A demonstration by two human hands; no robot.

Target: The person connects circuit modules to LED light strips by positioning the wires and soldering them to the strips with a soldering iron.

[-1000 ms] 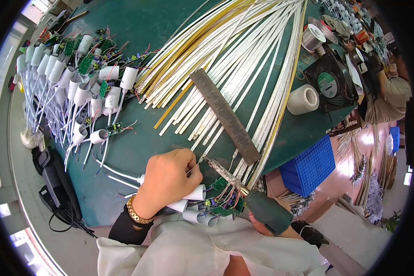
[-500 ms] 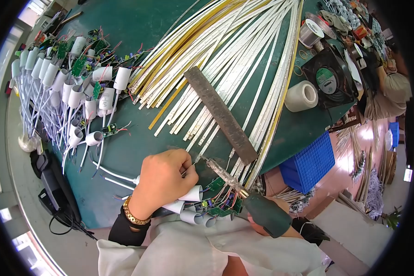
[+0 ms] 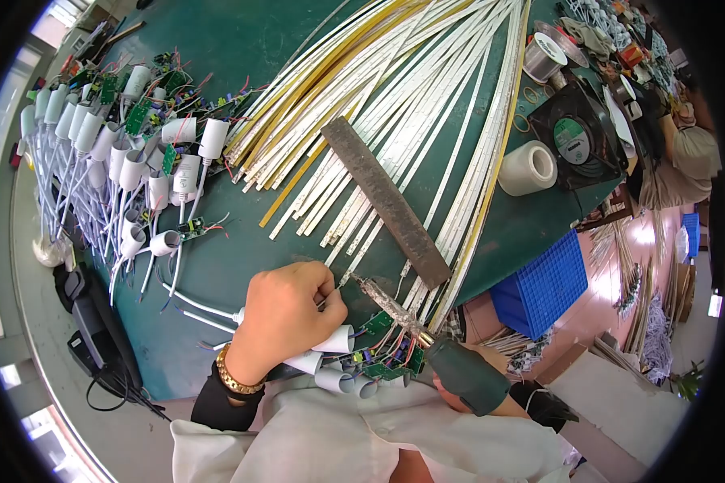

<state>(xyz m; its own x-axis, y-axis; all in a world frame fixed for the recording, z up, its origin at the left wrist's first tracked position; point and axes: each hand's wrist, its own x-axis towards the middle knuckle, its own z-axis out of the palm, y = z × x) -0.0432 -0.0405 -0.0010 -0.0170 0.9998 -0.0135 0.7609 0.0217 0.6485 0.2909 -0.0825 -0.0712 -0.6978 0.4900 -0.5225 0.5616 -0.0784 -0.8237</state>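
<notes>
Left hand (image 3: 294, 312): 1, back uppermost, thumb and forefinger pinched together on a thin wire (image 3: 325, 304), mostly hidden by the fingers; a gold-coloured bracelet (image 3: 235, 377) at the wrist, above a dark cuff.

Right hand (image 3: 491, 359): 1, partly hidden, closed around the dark green handle of a soldering iron (image 3: 466, 372). Iron tilted, its tip pointing up and left, just beside the left fingertips and the near end of 1 white strip; contact with the strip cannot be told.

White strips (image 3: 427, 92): many, some yellow among them, fanned over the green counter (image 3: 246, 258), near ends towards the hands.

Dark bar (image 3: 385, 200): 1, laid slantwise across the strips, beyond the iron.

White caps (image 3: 336, 339): several, just below the left hand at the counter's near edge, with green circuit boards (image 3: 393, 369) and coloured wires beside them.

Capped cables (image 3: 129, 169): a large heap at the left of the counter, white cylinders with pale cords, boards and loose wires among them.

At the right of the counter: spool of wire (image 3: 544, 56), 1; white roll (image 3: 527, 169), 1, on its side; black fan (image 3: 573, 143), 1, near the roll.

Off the counter: blue crate (image 3: 538, 283), 1, lower right; another person's sleeve (image 3: 693, 161), far right
</notes>
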